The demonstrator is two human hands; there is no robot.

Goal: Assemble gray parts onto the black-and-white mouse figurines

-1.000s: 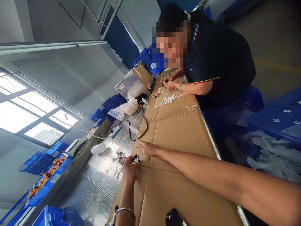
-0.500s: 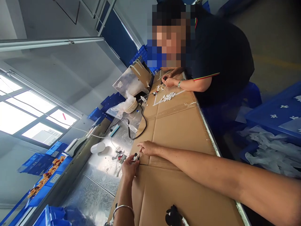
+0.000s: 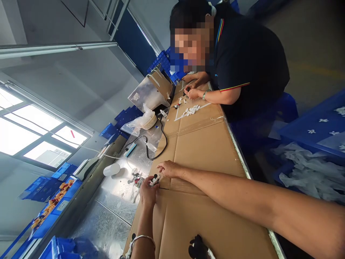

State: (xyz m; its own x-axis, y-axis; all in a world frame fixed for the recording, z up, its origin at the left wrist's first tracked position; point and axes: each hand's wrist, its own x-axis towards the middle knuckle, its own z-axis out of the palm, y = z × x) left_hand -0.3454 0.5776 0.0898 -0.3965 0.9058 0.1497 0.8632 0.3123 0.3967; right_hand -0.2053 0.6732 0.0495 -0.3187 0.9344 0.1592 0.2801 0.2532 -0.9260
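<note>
My left hand, with a bangle at its wrist, is closed around a small black-and-white mouse figurine above the cardboard. The figurine's round black ears and white face show past my fingers. Just beyond it is my right hand, its fingers drawn together close to the figurine. Whatever they pinch is too small to make out. A grey, black and red mouse figurine lies on the metal tabletop to the left of my left hand. Nearer to me, a black figure piece with a white part rests on the cardboard.
A co-worker leans over the far end of the cardboard-covered table, handling a dark piece beside a pile of white pieces. A white cylinder, a black cable and a basket stand left. Blue bins line the sides.
The figurine in my left hand has turned slightly, showing more of its white face. My right hand stays almost in place. The co-worker's head has shifted, and another hand shows beside them.
</note>
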